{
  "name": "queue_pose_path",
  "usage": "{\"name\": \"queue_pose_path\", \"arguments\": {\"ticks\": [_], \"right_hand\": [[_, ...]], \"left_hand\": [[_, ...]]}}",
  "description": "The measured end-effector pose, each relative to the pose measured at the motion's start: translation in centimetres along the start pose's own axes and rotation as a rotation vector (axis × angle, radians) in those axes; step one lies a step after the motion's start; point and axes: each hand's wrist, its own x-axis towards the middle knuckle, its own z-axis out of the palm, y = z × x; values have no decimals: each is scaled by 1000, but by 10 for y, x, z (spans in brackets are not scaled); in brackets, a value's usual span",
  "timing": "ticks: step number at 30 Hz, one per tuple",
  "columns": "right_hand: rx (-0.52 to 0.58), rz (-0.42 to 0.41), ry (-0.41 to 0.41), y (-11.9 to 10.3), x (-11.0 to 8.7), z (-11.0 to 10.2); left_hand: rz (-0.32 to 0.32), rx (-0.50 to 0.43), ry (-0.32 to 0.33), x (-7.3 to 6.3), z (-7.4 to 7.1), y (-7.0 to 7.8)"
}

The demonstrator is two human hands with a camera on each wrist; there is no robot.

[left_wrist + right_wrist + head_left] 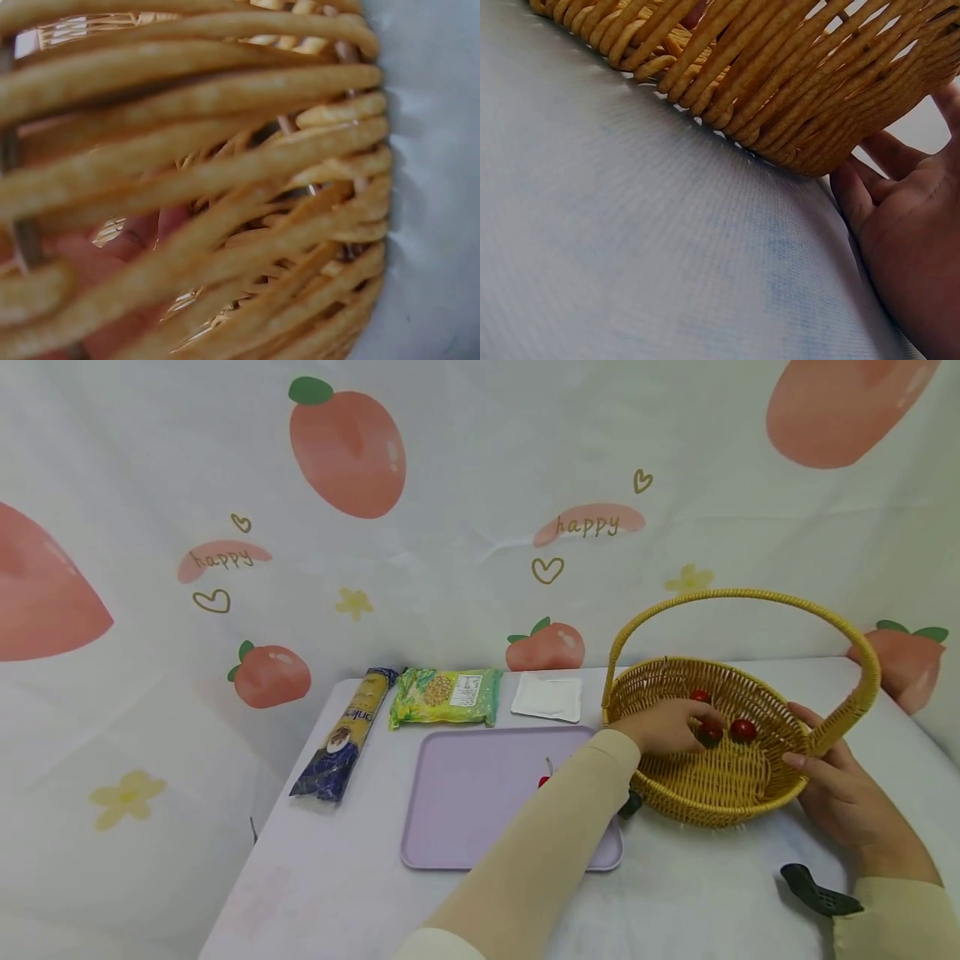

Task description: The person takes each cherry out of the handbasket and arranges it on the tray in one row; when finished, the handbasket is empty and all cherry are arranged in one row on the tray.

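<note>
A yellow wicker basket point(720, 814) with a tall arched handle stands at the right of the table. My left hand point(663, 727) reaches over its left side, finger and thumb pinching a dark red cherry point(709, 733) low inside. Two more cherries lie in the basket: one point(742, 730) just to the right, another point(701, 696) behind. In the left wrist view the woven wall point(225, 172) fills most of the picture, and the left hand shows only through its gaps. My right hand point(843, 793) grips the basket's right side, thumb over the rim and fingers outside.
Left of the basket lies a lilac tray point(465, 802); my left forearm crosses it, partly covering a stemmed cherry point(543, 781). Behind it are a green-yellow packet point(446, 697) and a white square packet point(547, 697). A long blue-and-gold pasta bag point(347, 735) lies at the left edge.
</note>
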Motion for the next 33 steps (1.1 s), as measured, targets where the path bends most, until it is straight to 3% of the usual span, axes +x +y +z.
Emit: {"name": "queue_pose_path", "arguments": {"ticks": [7, 18, 23, 33], "right_hand": [[22, -31, -3, 1, 0, -1], [19, -2, -13, 1, 1, -1], [20, 5, 3, -1, -1, -3], [-15, 15, 25, 0, -2, 1]], "left_hand": [[2, 114, -57, 3, 3, 4], [-57, 138, -65, 0, 4, 5], [-5, 100, 3, 2, 3, 5], [138, 73, 262, -5, -1, 1]]}}
